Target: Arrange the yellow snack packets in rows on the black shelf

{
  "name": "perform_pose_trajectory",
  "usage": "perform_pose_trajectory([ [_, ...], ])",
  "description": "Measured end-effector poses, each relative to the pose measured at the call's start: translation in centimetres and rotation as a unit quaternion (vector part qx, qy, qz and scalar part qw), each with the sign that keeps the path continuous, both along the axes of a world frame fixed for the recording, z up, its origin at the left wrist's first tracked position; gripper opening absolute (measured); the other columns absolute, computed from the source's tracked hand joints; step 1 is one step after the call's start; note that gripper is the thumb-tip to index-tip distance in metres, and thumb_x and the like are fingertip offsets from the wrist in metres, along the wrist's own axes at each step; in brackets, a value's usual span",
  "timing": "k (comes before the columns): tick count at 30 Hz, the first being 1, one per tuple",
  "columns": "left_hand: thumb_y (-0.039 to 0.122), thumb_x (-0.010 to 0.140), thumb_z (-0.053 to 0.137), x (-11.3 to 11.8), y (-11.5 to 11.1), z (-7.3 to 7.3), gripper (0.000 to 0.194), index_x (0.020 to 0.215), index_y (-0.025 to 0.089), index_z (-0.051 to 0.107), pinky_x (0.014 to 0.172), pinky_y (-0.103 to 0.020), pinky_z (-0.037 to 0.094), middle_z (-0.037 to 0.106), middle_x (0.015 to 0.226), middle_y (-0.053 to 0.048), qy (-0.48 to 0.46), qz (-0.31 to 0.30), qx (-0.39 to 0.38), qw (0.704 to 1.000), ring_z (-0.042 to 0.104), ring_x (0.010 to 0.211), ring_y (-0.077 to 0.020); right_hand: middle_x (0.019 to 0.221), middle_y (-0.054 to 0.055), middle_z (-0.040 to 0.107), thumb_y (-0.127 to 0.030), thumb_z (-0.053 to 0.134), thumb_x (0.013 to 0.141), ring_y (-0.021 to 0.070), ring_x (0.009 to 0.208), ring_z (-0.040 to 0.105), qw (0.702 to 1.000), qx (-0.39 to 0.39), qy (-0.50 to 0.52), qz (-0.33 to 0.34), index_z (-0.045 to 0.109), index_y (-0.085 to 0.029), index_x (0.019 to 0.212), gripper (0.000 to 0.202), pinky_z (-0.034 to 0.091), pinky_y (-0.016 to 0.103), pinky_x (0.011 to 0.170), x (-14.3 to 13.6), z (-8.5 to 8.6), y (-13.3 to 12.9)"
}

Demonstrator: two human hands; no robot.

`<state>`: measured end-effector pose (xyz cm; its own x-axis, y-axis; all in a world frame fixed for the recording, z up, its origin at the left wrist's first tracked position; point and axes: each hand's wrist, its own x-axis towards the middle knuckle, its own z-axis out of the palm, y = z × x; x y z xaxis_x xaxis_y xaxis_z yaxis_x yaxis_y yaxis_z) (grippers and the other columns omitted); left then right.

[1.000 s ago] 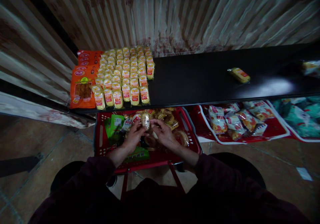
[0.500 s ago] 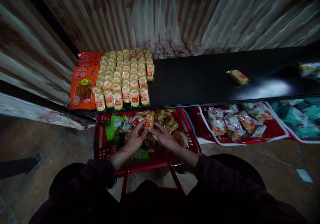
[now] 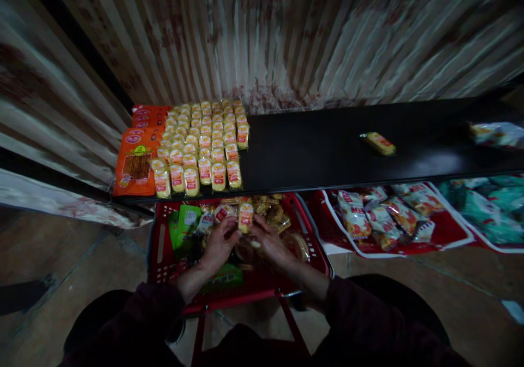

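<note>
Between my two hands, upright over the red basket (image 3: 164, 247), is a small wrapped snack cake (image 3: 245, 215) with a red and yellow label. My left hand (image 3: 220, 242) closes on its left side near the bottom, and my right hand (image 3: 268, 240) grips its right side. Below them the basket holds green packets (image 3: 185, 224) and several round wrapped pastries (image 3: 297, 244); my hands cover some of these. On the black shelf (image 3: 303, 151) ahead, many matching wrapped cakes (image 3: 204, 154) stand in tight rows.
Orange snack bags (image 3: 137, 162) stand left of the rows. One wrapped cake (image 3: 380, 143) lies alone farther right on the shelf. Under the shelf's right part sit a red basket of white-and-orange snack bags (image 3: 382, 219) and another with teal packets (image 3: 491, 211). A pleated curtain (image 3: 266, 39) hangs behind.
The view has tilted up slightly, so the shelf and baskets appear lower. Both hands still hold the cake, which now stands more upright and shows more of its label.
</note>
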<state>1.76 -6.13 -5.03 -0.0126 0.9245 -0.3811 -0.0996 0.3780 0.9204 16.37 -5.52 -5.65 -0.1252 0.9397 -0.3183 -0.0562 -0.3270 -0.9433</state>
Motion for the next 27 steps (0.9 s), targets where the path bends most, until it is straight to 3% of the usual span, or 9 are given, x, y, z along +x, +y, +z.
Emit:
perform_pose_trajectory([
  [2,0.023,0.063,0.072,0.2,0.0,-0.2,0.032,0.093,0.019,0.061,0.076,-0.031,0.05,0.067,0.091,-0.006,-0.004,-0.006,-0.01,1.0,0.063,0.085,-0.0187,0.117,0.009,0.065,-0.056,0.065,0.072,0.0269,0.101,0.064,0.999,-0.033,0.016,-0.001,0.064,-0.024,0.114,0.053,0.055,0.041,0.08,0.4,-0.4,-0.1],
  [5,0.026,0.063,0.071,0.6,-0.1,-0.4,0.031,0.092,0.019,0.062,0.078,-0.032,0.05,0.068,0.088,-0.006,0.007,-0.002,0.004,1.0,0.063,0.087,-0.0203,0.121,0.012,0.063,-0.064,0.067,0.065,0.0312,0.115,0.056,1.0,-0.013,-0.012,-0.015,0.065,-0.022,0.114,0.064,0.048,0.047,0.093,1.0,-0.9,-0.2],
  [12,0.027,0.064,0.069,1.2,-0.5,-1.0,0.026,0.088,0.02,0.063,0.081,-0.033,0.05,0.071,0.091,-0.007,-0.004,0.0,0.018,1.0,0.064,0.091,-0.0222,0.128,0.016,0.058,-0.075,0.06,0.063,0.0324,0.128,0.046,0.999,-0.003,-0.033,0.007,0.063,-0.019,0.119,0.079,0.035,0.047,0.107,1.5,-1.2,-0.3],
  [19,0.032,0.06,0.073,1.2,-0.4,-1.6,0.033,0.089,0.02,0.064,0.088,-0.036,0.048,0.071,0.097,-0.009,-0.002,0.018,0.007,1.0,0.064,0.097,-0.0244,0.132,0.012,0.057,-0.071,0.059,0.068,0.0307,0.127,0.047,0.999,0.019,-0.045,0.024,0.061,-0.023,0.121,0.071,0.034,0.047,0.108,1.6,-0.8,-0.3],
  [27,0.036,0.059,0.073,1.5,0.4,0.5,0.038,0.091,0.019,0.063,0.087,-0.036,0.048,0.07,0.098,-0.011,0.011,0.055,0.017,0.998,0.064,0.096,-0.0253,0.122,0.011,0.063,-0.066,0.057,0.074,0.031,0.119,0.055,0.996,0.075,-0.038,0.042,0.063,-0.022,0.116,0.062,0.04,0.047,0.104,1.3,1.8,0.9],
])
